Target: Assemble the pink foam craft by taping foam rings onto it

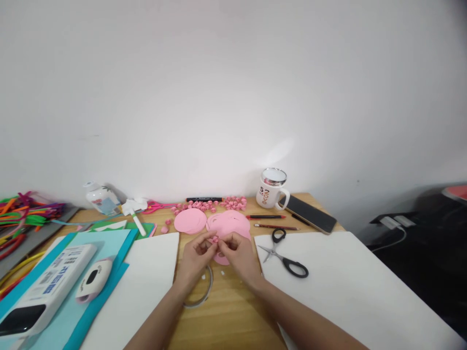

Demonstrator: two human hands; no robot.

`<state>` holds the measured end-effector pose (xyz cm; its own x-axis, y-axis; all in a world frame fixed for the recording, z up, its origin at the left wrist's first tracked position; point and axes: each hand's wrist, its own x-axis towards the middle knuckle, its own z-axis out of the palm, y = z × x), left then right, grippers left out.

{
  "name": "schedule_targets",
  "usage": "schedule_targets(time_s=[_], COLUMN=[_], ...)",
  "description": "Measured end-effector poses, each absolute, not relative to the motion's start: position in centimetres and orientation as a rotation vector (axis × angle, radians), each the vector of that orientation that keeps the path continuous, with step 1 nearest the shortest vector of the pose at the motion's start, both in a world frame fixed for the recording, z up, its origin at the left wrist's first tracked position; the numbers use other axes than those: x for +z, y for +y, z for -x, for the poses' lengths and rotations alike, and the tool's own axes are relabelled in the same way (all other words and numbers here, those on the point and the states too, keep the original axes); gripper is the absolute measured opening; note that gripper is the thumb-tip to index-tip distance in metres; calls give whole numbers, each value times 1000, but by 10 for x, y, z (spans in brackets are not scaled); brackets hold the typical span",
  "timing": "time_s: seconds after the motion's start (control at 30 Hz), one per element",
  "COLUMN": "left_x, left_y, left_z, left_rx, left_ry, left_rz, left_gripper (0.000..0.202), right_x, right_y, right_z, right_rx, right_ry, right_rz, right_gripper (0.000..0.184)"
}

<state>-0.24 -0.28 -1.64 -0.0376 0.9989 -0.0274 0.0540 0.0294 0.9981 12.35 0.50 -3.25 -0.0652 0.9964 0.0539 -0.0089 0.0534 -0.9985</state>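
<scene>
My left hand point(197, 253) and my right hand point(236, 253) meet over the middle of the table. Between their fingertips is a small pink paper rosette point(215, 239), pinched from both sides. Pink paper circles point(233, 221) lie in an overlapping pile just beyond my hands, and more paper discs point(190, 221) are stacked to the left. Behind them, many small rolled pink rosettes point(233, 203) are heaped near the wall. A roll of tape point(207, 294) rests on the wood below my left hand, partly covered by my wrist.
Black-handled scissors point(282, 255) lie open on white paper point(339, 272) at right. Pencils point(275, 226), a lidded mug point(272, 189) and a phone point(310, 214) are behind. At left are a glue bottle point(102, 198), pink scissors point(155, 206), blue sheets point(109, 248) and pipe cleaners point(29, 211).
</scene>
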Motion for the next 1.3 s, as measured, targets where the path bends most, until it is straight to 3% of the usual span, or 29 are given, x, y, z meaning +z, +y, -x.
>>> schedule_targets(time_s=[0.43,0.73,0.83,1.0,1.17,1.3], left_x=[-17,-20,-19,-18,-17,-17], left_y=[-4,0,2,3,3,2], left_z=[2,11,15,18,18,18], left_rx=[1258,1390,1402,1400,1398,1409], left_ry=[1361,1406,1415,1430,1405,1414], left_rz=[-1321,-1354,-1318,-1257,-1238,-1222], left_gripper=[20,21,30,40,31,30], right_x=[-27,-23,-17,8,16,6], right_y=[3,15,28,81,131,147], right_z=[-123,-111,-109,-120,-121,-109], right_rx=[1153,1131,1024,565,496,480], right_ry=[-1386,-1433,-1556,-1978,-2038,-2094], right_rz=[1117,1099,1124,1595,1842,1970], right_gripper=[13,12,10,13,7,21])
